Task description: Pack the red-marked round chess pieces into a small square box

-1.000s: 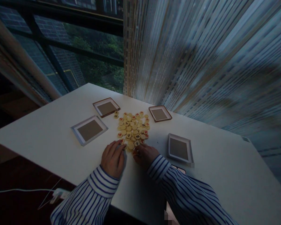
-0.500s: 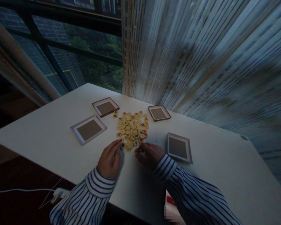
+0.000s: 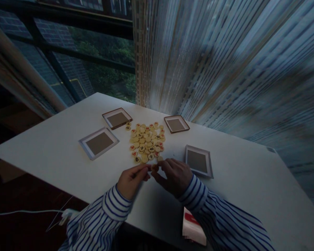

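Note:
Many round cream-coloured pieces [image 3: 146, 139], some with red or black characters, lie heaped in the middle of the white table [image 3: 240, 167]. At the near edge of the heap, my right hand [image 3: 174, 174] pinches a round piece [image 3: 154, 168] between thumb and fingers. My left hand [image 3: 133, 177] reaches in from the left with thumb and forefinger pressed together, its fingertips at the same piece. Whether the left fingertips grip the piece or only touch it is too small to tell.
Four shallow trays stand around the heap: back left [image 3: 117, 118], left [image 3: 98, 143], back right [image 3: 176, 124] and right [image 3: 199, 161]. A red and white item [image 3: 193, 226] is by my right sleeve. Window and striped curtain [image 3: 211, 62] are behind.
My left hand has moved right, from the heap's near-left edge to the piece at my right hand. My right hand has shifted slightly right, and its piece is raised between the fingers.

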Demonstrator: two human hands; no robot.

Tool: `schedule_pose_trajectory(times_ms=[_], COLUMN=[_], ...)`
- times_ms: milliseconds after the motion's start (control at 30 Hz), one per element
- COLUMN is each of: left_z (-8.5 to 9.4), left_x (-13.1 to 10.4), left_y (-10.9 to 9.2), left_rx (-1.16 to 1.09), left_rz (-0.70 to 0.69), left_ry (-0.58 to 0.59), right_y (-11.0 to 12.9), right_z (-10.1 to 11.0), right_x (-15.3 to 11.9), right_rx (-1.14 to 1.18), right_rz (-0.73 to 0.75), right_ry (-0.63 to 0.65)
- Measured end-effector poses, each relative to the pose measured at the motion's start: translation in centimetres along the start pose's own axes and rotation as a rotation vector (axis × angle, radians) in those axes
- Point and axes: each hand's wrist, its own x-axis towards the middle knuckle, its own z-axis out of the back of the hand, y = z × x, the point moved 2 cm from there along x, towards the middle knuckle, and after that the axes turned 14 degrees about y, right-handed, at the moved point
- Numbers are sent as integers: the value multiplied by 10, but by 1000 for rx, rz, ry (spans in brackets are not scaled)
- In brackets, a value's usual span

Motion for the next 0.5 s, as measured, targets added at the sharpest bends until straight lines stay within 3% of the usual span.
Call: schedule_pose_trajectory(times_ms=[200,500], left_z=[-8,-14], left_x=[7,7], left_y=[-1,1], left_rx=[-218,-252], left_rz=[75,120], left_ry=[89,98], right_y=[2,4], right_z=[5,9], right_x=[-7,-15], right_rx=[-65,-51], right_rz=[25,16], right_ry=[-34,20])
